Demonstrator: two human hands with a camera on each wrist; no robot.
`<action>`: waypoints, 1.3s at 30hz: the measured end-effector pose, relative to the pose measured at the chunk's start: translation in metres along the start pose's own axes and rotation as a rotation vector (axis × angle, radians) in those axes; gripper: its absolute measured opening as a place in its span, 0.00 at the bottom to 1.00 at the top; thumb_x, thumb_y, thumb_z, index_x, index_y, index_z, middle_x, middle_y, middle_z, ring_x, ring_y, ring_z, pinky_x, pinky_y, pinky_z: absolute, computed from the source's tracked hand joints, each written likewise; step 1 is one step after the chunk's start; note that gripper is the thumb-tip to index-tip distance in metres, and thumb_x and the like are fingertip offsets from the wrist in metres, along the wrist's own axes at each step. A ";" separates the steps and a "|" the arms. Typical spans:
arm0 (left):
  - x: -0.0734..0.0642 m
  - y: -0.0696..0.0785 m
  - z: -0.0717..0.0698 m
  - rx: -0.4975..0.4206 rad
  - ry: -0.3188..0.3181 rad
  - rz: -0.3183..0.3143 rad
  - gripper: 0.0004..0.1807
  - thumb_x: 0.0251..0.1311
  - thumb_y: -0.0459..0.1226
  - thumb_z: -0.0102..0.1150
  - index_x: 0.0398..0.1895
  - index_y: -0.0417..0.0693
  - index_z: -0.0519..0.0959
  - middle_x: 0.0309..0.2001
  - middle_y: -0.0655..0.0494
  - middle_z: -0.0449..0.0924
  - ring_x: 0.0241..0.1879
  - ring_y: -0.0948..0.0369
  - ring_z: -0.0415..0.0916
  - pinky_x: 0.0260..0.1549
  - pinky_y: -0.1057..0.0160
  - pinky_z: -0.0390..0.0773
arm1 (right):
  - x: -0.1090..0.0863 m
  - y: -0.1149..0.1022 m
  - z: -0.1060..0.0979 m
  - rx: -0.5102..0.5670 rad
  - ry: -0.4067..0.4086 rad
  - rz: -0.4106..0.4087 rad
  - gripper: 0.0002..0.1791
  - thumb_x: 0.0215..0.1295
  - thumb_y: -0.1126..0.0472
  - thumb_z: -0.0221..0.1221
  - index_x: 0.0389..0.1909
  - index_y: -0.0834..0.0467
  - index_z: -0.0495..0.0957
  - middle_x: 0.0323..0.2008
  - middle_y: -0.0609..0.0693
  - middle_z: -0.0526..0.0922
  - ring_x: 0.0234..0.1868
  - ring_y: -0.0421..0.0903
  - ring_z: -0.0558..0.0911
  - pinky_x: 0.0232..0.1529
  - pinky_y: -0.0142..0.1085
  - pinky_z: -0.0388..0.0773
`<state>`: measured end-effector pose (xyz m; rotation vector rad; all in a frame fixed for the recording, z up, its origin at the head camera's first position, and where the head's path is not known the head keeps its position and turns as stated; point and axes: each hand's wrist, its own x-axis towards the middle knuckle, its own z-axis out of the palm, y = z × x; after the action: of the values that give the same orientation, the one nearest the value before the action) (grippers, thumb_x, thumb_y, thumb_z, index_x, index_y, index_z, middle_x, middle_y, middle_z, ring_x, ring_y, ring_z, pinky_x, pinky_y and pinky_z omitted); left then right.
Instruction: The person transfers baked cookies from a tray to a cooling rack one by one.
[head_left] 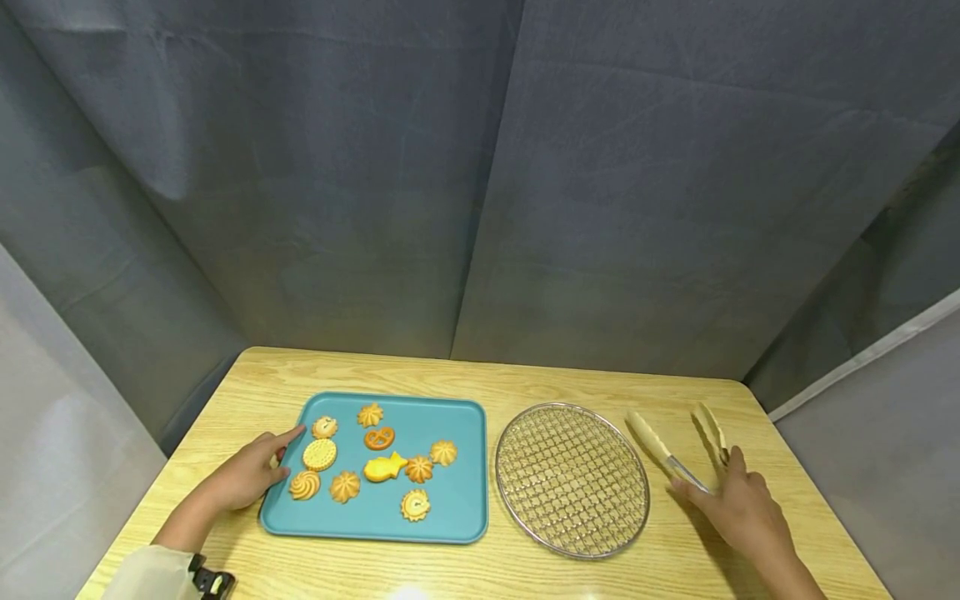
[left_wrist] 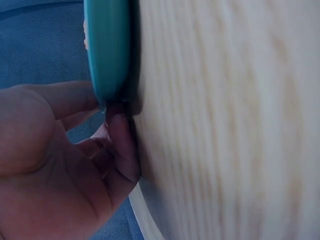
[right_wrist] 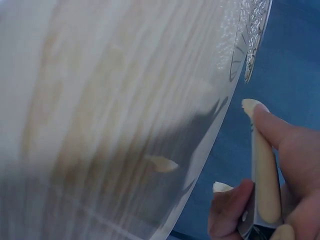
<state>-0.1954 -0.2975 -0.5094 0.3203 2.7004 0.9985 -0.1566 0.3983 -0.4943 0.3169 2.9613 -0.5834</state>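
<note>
A pair of kitchen tongs is grasped by the right hand, the thumb on one arm and fingers on the other, above the right part of the table. The arms are spread, and their long axis is directed away from the person, with the left tip near the wire rack. From that hand the biscuits lie to the left, beyond the rack — set flat between them and the tongs — so the left hand is nearer to them.

Beyond the rack, the blue tray is placed lengthwise from left to right. On it are spread a fish-shaped biscuit, a pretzel, a swirl biscuit, a round dotted cracker and several fluted ones. The tray's left rim appears pinched by the left hand, a fingertip being seen low beside its underside. The far side is closed off by grey curtains.
</note>
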 end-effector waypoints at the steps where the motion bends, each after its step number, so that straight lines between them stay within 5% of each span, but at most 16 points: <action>1: 0.000 0.001 0.000 -0.003 0.002 -0.002 0.37 0.68 0.26 0.58 0.79 0.33 0.59 0.40 0.48 0.67 0.32 0.56 0.62 0.31 0.63 0.65 | 0.000 0.000 0.000 0.000 0.001 0.001 0.71 0.67 0.24 0.53 0.74 0.83 0.31 0.55 0.91 0.61 0.48 0.86 0.73 0.36 0.67 0.76; 20: 0.000 0.001 0.000 -0.007 0.002 0.005 0.37 0.68 0.26 0.58 0.79 0.33 0.58 0.39 0.50 0.66 0.32 0.56 0.61 0.30 0.63 0.65 | -0.005 -0.008 0.004 -0.017 0.059 -0.020 0.67 0.66 0.24 0.54 0.75 0.80 0.45 0.54 0.87 0.66 0.46 0.82 0.76 0.36 0.66 0.76; 39: 0.000 0.000 0.001 0.000 0.012 0.002 0.37 0.68 0.26 0.58 0.79 0.33 0.58 0.39 0.49 0.66 0.33 0.56 0.62 0.31 0.63 0.65 | -0.013 -0.023 0.008 -0.010 0.069 -0.050 0.66 0.64 0.23 0.56 0.76 0.77 0.47 0.53 0.82 0.69 0.44 0.75 0.80 0.37 0.65 0.77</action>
<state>-0.1954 -0.2964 -0.5101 0.3187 2.7110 1.0043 -0.1488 0.3723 -0.4918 0.2677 3.0453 -0.5740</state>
